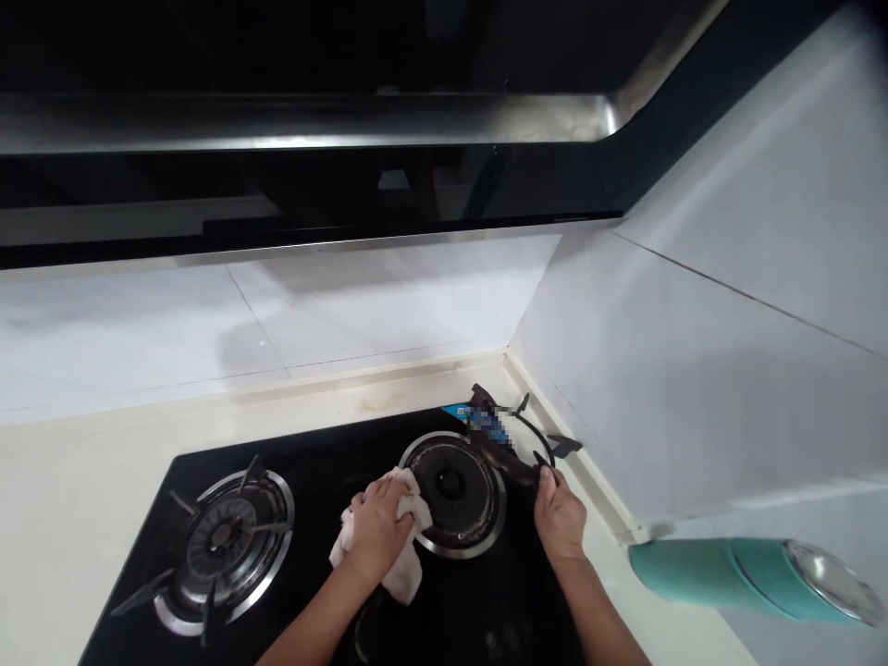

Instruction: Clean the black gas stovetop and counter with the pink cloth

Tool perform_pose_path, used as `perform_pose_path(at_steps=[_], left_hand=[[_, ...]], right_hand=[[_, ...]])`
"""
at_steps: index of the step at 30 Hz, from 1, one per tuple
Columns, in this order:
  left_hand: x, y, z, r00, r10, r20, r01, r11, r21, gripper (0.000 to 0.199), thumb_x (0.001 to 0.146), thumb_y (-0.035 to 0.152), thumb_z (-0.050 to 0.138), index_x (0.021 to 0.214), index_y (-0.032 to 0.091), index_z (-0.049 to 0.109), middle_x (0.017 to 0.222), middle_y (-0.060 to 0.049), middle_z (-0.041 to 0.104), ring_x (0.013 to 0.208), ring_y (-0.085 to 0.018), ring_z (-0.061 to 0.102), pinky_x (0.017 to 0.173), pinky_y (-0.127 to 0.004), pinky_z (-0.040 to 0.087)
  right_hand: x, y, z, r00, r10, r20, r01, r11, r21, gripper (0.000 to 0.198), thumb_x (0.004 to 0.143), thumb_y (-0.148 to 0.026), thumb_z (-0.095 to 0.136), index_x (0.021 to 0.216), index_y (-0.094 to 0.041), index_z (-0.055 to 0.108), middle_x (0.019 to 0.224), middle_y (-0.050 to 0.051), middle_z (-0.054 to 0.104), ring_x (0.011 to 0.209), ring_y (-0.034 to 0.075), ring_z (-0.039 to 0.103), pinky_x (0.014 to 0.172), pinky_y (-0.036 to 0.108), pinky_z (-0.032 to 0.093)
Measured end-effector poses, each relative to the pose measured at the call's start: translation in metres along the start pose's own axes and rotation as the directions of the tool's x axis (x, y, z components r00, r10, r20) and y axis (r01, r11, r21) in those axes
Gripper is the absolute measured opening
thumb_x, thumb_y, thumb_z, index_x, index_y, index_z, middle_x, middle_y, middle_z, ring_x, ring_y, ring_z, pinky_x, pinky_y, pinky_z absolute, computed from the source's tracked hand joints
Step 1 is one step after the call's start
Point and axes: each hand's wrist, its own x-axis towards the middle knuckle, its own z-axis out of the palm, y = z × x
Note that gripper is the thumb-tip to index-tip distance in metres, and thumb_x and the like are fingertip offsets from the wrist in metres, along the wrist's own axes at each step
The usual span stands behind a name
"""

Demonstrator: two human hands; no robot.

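Item, left hand (378, 520): yours, palm down, fingers bent over a pale pinkish cloth (404, 581) and gripping it. The cloth lies bunched on the black cooktop (534, 587), its far edge against the left side of the right burner's metal rim.

Item, right hand (561, 520): yours, thumb and fingers closed on the near end of a dark pot support (514, 465). This ring with prongs is tilted, at the back right of the right burner, between burner and side wall (749, 305); whether it touches the cooktop, you cannot tell.

Item, right burner (454, 499): round, bright rim, dark dish marked with brownish residue, a small black cap seated in the middle.

Item, left burner (222, 538): bright ring, grooved head in the centre, prongs standing around it.

Item, teal container (700, 566): tall, cylindrical, at the counter's right side, beyond your right forearm. A silvery lid (829, 578) sits on its end. Its walls are opaque; contents cannot be told.

Item, blue label (456, 412): at the cooktop's back edge, behind the pot support, partly blurred.

Item, pale counter (69, 481): surrounding the cooktop.

Item, range hood (312, 185): black with a metal band, overhead.
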Motion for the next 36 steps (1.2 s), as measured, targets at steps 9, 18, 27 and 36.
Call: perform_pose_path(at_steps=[9, 18, 27, 36], left_hand=[[0.062, 0.007, -0.021, 0.974, -0.207, -0.088, 0.201, 0.977, -0.078, 0.033, 0.093, 0.030, 0.047, 0.124, 0.026, 0.057, 0.113, -0.005, 0.069, 0.109, -0.022, 0.062, 0.100, -0.041, 0.040], [0.111, 0.059, -0.001, 0.997, 0.062, -0.050, -0.060, 0.997, 0.039, 0.030, 0.088, 0.032, 0.055, 0.115, 0.031, 0.068, 0.127, -0.006, 0.062, 0.122, -0.029, 0.049, 0.102, -0.046, 0.033], [0.132, 0.060, 0.004, 0.987, 0.117, 0.110, -0.129, 0.986, 0.103, 0.035, 0.086, 0.044, 0.054, 0.116, 0.027, 0.060, 0.111, -0.008, 0.066, 0.113, -0.030, 0.057, 0.097, -0.053, 0.035], [0.115, 0.044, 0.008, 0.986, 0.126, 0.111, -0.130, 0.991, 0.033, 0.049, 0.082, 0.048, 0.059, 0.124, 0.025, 0.053, 0.122, -0.011, 0.062, 0.121, -0.031, 0.054, 0.100, -0.054, 0.039]], right_hand=[[0.006, -0.010, 0.015, 0.969, 0.120, 0.216, -0.106, 0.991, -0.076, 0.067, 0.102, -0.050, 0.014, 0.114, -0.010, 0.068, 0.072, 0.013, 0.070, 0.056, 0.021, 0.061, 0.058, 0.031, 0.039], [0.020, -0.043, 0.019, 0.901, 0.267, 0.342, -0.230, 0.963, -0.143, 0.051, 0.104, -0.042, 0.024, 0.124, -0.016, 0.063, 0.089, 0.014, 0.074, 0.076, 0.025, 0.069, 0.069, 0.033, 0.045], [0.026, -0.045, 0.020, 0.871, 0.309, 0.383, -0.312, 0.948, -0.056, 0.059, 0.101, -0.054, 0.023, 0.139, -0.017, 0.047, 0.096, 0.013, 0.073, 0.081, 0.027, 0.070, 0.071, 0.036, 0.047], [-0.036, -0.083, 0.005, 0.897, -0.349, 0.272, 0.228, 0.891, 0.393, 0.038, 0.098, -0.045, 0.040, 0.119, -0.021, 0.061, 0.121, 0.013, 0.065, 0.115, 0.025, 0.059, 0.098, 0.042, 0.045]])
